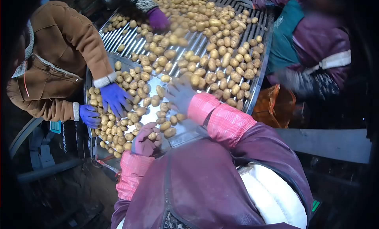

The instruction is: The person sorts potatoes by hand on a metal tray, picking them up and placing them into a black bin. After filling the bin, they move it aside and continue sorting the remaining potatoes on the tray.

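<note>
My left hand (146, 141), in a pinkish-purple glove, is at the near edge of the metal tray (182, 137), its fingers curled beside potatoes; whether one is inside them is hidden. My right hand (179, 95), in a greyish glove and blurred, reaches over the middle with its fingers spread, close to several potatoes (195, 79). Potatoes cover much of the slatted roller bed (194, 42) beyond it. More potatoes (118, 131) are heaped on the left part of the tray.
A co-worker in a brown jacket (59, 51) has both blue-gloved hands (114, 99) on the left heap. Another person's purple glove (158, 19) is at the top. A person in a teal apron (285, 35) stands right, near an orange sack (274, 104).
</note>
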